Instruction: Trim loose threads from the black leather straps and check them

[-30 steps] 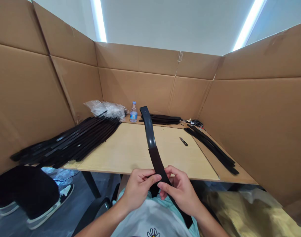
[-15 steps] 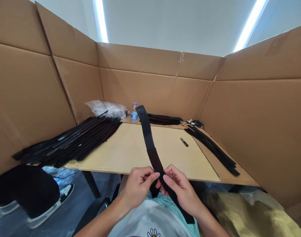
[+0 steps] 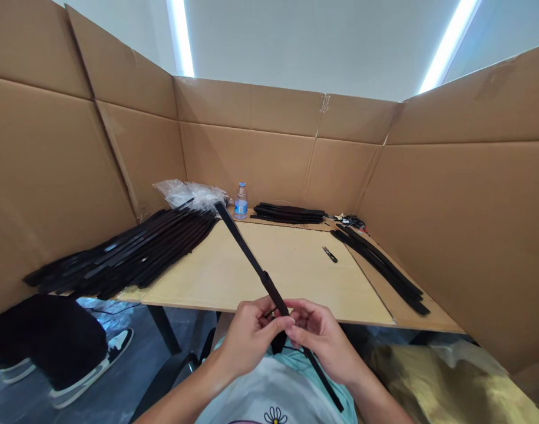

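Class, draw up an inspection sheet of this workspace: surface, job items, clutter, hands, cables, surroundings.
Surface: light wooden board on a table.
Job items: black strip held up; stacks of black strips at left, rear, right.
Clutter: plastic bag, water bottle, snips.
Hands: left hand and right hand both pinch the strip.
Cables: thin dark wire below the table.
Surroundings: cardboard panels on three sides.

Indoor work booth, tall cardboard partitions [image 3: 247, 147], pale wooden tabletop [image 3: 304, 277], stacked black strips [image 3: 132, 253], overhead fluorescent lights [image 3: 448, 44]
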Available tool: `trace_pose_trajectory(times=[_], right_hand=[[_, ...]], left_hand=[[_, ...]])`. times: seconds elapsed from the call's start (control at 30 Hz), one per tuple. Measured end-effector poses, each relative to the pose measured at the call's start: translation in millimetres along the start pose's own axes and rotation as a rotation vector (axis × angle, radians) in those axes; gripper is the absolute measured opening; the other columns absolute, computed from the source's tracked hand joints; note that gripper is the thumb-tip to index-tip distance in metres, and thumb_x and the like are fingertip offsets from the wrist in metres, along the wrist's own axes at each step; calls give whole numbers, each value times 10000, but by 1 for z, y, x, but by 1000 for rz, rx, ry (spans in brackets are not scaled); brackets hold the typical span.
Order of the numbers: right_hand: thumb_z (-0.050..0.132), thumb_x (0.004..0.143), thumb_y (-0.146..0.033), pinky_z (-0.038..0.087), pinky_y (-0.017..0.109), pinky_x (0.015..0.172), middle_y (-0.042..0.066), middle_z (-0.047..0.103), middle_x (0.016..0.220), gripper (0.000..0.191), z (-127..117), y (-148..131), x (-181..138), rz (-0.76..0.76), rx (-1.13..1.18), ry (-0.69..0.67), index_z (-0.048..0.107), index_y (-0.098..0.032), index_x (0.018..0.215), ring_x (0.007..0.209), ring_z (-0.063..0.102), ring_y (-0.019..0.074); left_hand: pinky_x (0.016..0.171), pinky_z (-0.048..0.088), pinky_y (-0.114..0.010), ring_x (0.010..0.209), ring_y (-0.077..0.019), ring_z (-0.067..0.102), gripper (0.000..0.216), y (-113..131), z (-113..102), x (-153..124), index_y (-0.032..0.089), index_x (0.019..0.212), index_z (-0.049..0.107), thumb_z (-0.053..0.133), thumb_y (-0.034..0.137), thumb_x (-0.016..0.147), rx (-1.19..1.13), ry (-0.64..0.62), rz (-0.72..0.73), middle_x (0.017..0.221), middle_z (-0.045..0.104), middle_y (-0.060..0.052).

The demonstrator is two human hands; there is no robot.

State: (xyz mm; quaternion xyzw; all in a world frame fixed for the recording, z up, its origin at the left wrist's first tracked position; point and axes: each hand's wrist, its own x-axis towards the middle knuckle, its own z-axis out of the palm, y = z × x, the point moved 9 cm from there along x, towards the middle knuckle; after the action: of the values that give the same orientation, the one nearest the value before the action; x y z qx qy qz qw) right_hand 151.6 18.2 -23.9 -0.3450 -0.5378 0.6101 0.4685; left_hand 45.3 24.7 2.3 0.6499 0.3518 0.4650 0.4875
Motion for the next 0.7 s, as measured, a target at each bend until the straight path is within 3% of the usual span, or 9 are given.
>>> trace_pose_trajectory(times=[0.1,0.2,0.37,0.53,0.7], right_hand=[[834,657,-343,439,210,518,-16,604,694,322,-1,-1,1,-16,3,13,668,-154,857,566,500,87],[856,619,-311,463,195,468,-38,578,657,330,1,-3,1,-39,12,12,588,-159,738,527,504,78],[822,675,-351,417,162,376,-89,544,565,465,4,-3,-2,-58,39,31,381,-213,720,400,524,67],[649,839,-473,355,144,395,-13,649,619,393,10,-10,-2,-111,51,-13,375,-206,748,411,497,47],[598,860,-520,271,139,373,-56,558,510,431,6,-10,-3,-104,65,29,358,-204,690,363,399,26]], left_hand=[[579,476,-252,664,-193,639,245,-2,4,-1,112,838,700,621,344,825,-36,-36,11,763,700,-75],[531,465,-241,598,-186,640,282,-4,4,-2,118,731,678,618,375,831,-42,-14,22,684,692,-68],[483,454,-242,466,-168,620,356,-1,12,-4,152,627,576,574,418,864,-152,-57,47,507,624,-20],[538,474,-244,543,-169,640,376,5,11,-5,145,599,593,568,398,876,-131,-52,102,582,651,-45],[537,462,-242,544,-167,614,391,1,6,-6,146,605,636,570,426,870,-11,9,86,577,672,-55]])
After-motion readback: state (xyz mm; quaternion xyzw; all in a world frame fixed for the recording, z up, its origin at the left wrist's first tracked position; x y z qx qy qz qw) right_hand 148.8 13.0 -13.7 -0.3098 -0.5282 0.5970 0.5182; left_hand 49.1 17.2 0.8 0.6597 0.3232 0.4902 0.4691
